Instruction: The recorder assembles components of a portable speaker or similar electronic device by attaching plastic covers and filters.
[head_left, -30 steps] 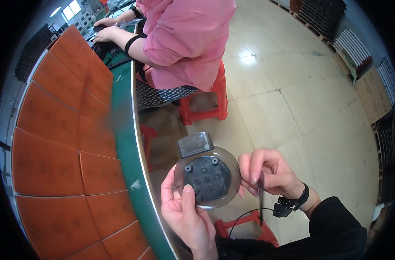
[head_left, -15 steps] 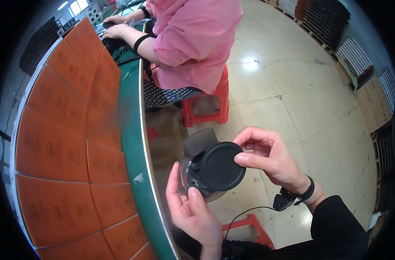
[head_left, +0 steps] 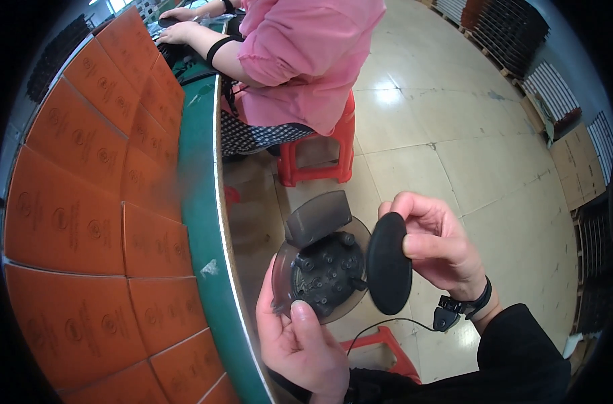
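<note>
- My left hand (head_left: 300,343) grips the lower rim of a round smoky-clear plastic disc (head_left: 320,266), thumb pressed on its front edge, the other fingers curled behind it; the disc stands nearly upright, facing me.
- On the disc's face, just above my left thumb, sits a dark grey moulded insert (head_left: 327,273) studded with round pegs, and a grey translucent tab (head_left: 318,217) sticks up from the disc's top edge.
- My right hand (head_left: 438,252) pinches a flat black oval pad (head_left: 388,262) between thumb and forefinger, fingers closed narrowly on its upper right edge; the pad is held edge-on to the disc, its left side just beside or touching the disc's right rim. I cannot tell which.
- A black strap (head_left: 475,306) circles my right wrist, a small clip and thin cable hanging from it, and a black sleeve (head_left: 522,357) covers the forearm.
- Left of my left hand runs the green edge of a table (head_left: 199,202), and beyond it lie rows of orange boxes (head_left: 71,222).
- Below my hands, part of a red stool (head_left: 387,347) shows on the pale tiled floor (head_left: 454,135).
- Well above my fingers, another person in a pink top (head_left: 306,54) sits on a red stool (head_left: 316,151) at the same table, both hands on the tabletop.
</note>
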Demonstrator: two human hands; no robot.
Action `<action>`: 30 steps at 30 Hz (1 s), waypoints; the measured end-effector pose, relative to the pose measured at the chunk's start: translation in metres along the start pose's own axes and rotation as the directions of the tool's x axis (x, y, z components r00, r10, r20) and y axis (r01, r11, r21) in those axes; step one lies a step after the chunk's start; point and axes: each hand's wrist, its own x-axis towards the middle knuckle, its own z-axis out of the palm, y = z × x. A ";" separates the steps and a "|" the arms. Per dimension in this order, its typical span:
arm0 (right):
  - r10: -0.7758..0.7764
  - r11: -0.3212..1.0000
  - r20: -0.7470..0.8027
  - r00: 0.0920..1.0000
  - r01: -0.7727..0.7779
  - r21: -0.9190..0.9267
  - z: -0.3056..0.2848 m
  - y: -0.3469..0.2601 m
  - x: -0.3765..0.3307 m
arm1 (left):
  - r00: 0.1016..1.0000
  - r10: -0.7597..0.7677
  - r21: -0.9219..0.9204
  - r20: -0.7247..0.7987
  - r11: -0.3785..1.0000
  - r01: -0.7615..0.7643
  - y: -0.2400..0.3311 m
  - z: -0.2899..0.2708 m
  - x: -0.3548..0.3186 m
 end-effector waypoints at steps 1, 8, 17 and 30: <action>0.005 0.995 0.049 0.999 -0.010 0.102 -0.001 0.001 -0.001 | 0.999 -0.053 -0.012 0.009 0.999 0.053 0.002 -0.004 -0.003; -0.286 0.893 0.625 0.726 -0.035 0.449 -0.010 0.021 -0.005 | 0.872 0.307 0.236 0.381 0.880 -0.413 0.019 -0.040 -0.028; -0.269 0.958 0.614 0.742 0.142 0.248 0.021 -0.019 -0.042 | 0.784 0.531 0.083 0.321 0.809 -0.582 0.048 -0.042 -0.063; -0.121 0.897 0.734 0.668 0.390 -0.207 0.074 -0.027 -0.098 | 0.987 0.131 0.010 0.095 0.991 -0.132 0.092 -0.045 -0.115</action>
